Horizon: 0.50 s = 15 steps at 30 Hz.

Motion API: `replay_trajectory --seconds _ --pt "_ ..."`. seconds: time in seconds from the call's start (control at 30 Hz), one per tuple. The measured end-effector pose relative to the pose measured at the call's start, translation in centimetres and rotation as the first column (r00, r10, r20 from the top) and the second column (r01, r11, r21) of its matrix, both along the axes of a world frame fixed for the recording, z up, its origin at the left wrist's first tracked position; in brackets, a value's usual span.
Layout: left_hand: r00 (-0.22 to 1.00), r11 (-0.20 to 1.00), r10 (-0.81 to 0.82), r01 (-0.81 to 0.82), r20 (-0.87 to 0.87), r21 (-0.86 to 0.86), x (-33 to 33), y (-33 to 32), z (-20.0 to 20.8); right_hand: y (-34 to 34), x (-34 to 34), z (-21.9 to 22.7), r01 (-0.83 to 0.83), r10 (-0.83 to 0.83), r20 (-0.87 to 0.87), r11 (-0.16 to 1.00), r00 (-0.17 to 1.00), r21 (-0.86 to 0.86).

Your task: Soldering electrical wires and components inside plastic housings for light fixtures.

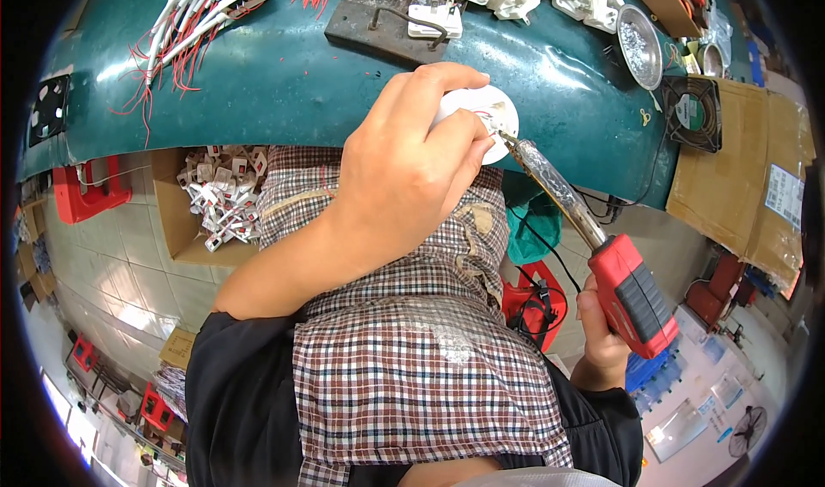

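Left hand [412, 143]: grip pinching round white part [506, 105] at one o'clock, above near edge of green surface [292, 100]. Right hand [601, 332]: grip wrapped around soldering iron [632, 288], four o'clock, tip at white part.

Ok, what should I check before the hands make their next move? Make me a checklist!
1. White round part held in the left hand: ok.
2. Soldering iron held by its red-and-black handle in the right hand: ok.
3. Iron's tip right at the part: ok, though I can't be sure they touch.
4. Left fingertips well away from the tip: not ok, they look very close.
5. Tip hot: cannot tell.
6. White cables away from the iron: ok.
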<state>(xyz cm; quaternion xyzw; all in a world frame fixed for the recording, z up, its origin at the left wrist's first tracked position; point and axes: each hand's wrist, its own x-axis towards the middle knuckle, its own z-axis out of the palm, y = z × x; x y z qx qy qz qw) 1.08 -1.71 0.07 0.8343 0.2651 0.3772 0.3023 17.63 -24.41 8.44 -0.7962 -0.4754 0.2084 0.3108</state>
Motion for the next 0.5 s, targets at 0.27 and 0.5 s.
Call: replay_trajectory --seconds 0.27,0.5 --pt "1.000 1.000 -0.011 0.011 -0.001 0.004 0.05 0.03 0.01 0.33 0.01 0.09 0.019 -0.019 -0.040 1.000 0.999 -0.010" --pt "1.000 1.000 -0.005 0.005 -0.001 0.013 -0.03 -0.09 -0.09 0.69 0.00 -0.01 -0.029 0.030 -0.028 1.000 0.999 0.010"
